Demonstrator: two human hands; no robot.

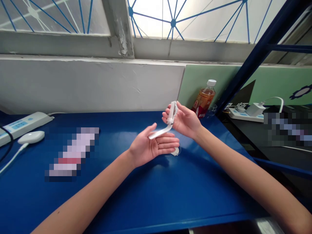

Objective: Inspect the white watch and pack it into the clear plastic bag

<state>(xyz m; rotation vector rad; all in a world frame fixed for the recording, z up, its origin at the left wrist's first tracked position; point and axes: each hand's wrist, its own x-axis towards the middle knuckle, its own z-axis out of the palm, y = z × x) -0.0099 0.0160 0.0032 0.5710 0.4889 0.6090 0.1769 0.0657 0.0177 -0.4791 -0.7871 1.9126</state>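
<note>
My right hand (186,122) holds a white hinged object (172,113) by its upper part, between the thumb and fingers. The object bends in the middle, and its flat lower arm (159,133) slants down to the left over my left palm. I cannot make out its exact kind. Palm up with fingers stretched out, my left hand (146,149) is just under that arm; whether they touch is unclear. Past the left fingertips, a small white round piece (175,151) with a clear loop lies on the blue table, partly hidden by the fingers.
A drink bottle (204,99) stands at the back right, by a blue metal post (240,74). To the left lie a power strip (26,125), a white corded device (31,137) and a pixelated flat item (74,152). The blue table (146,198) meets the wall behind.
</note>
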